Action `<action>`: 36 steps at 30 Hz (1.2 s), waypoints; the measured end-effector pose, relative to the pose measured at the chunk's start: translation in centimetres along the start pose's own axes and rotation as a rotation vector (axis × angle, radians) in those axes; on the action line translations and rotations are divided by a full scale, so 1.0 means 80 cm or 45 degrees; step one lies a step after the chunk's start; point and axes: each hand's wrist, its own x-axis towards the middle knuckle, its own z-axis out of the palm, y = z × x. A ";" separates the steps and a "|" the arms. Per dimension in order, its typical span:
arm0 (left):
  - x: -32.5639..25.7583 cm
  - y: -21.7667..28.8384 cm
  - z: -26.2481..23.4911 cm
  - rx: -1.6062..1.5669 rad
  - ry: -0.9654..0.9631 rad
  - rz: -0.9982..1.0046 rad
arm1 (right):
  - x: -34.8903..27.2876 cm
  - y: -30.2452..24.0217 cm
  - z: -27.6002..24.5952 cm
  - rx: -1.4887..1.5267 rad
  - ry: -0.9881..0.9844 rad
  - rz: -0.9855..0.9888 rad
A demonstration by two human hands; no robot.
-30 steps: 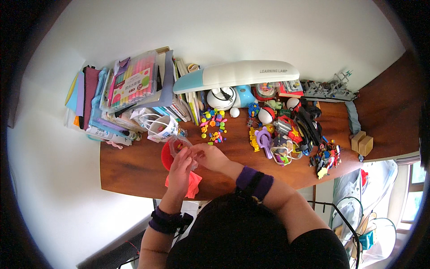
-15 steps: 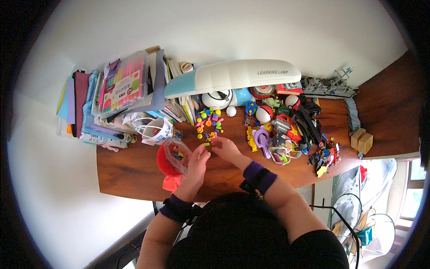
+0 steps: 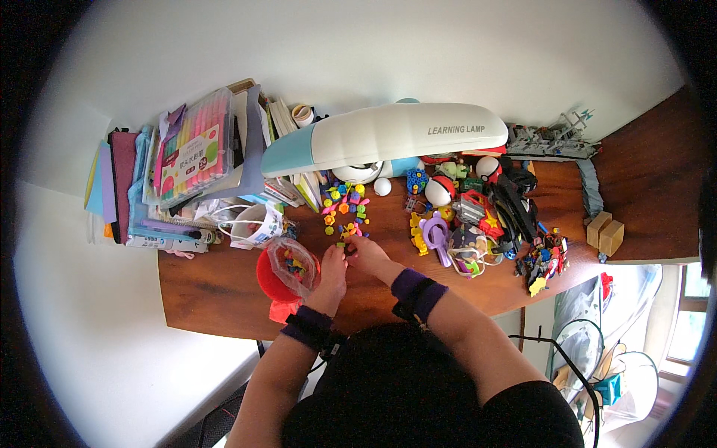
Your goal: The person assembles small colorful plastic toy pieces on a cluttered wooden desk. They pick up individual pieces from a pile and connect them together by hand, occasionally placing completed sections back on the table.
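My left hand (image 3: 328, 282) is beside the red bucket (image 3: 271, 278), its fingers pressed together and partly hidden. My right hand (image 3: 371, 260) meets it from the right, fingertips closed in a pinch close to the left ones. Whatever the two hands hold is too small to make out. A small green piece (image 3: 340, 245) shows right at the fingertips; I cannot tell whether it is gripped or lies on the desk. Just beyond the hands several small colourful beads (image 3: 347, 207) are spread out. A clear plastic bag (image 3: 301, 257) with more colourful pieces sits in the bucket's mouth.
A white handled cup (image 3: 258, 226) stands behind the bucket. Books and a marker case (image 3: 198, 149) are stacked at the left. A white and blue lamp (image 3: 388, 134) spans the back. Toys, including a purple ring-shaped one (image 3: 435, 237), and two wooden blocks (image 3: 605, 234) lie rightward.
My right hand has come down and left, so its fingertips now sit close against my left hand's. The view has shifted slightly.
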 end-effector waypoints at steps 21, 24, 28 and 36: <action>-0.038 0.033 0.021 0.009 -0.209 0.192 | -0.045 -0.054 -0.038 0.254 0.139 -0.038; -0.063 0.056 0.023 0.011 -0.267 0.241 | -0.048 -0.065 -0.045 0.336 0.129 -0.107; -0.096 0.078 0.008 -0.088 -0.336 0.379 | -0.059 -0.100 -0.048 0.414 0.130 -0.254; -0.165 0.109 -0.057 -0.180 -0.339 0.422 | -0.064 -0.144 -0.011 0.490 0.001 -0.528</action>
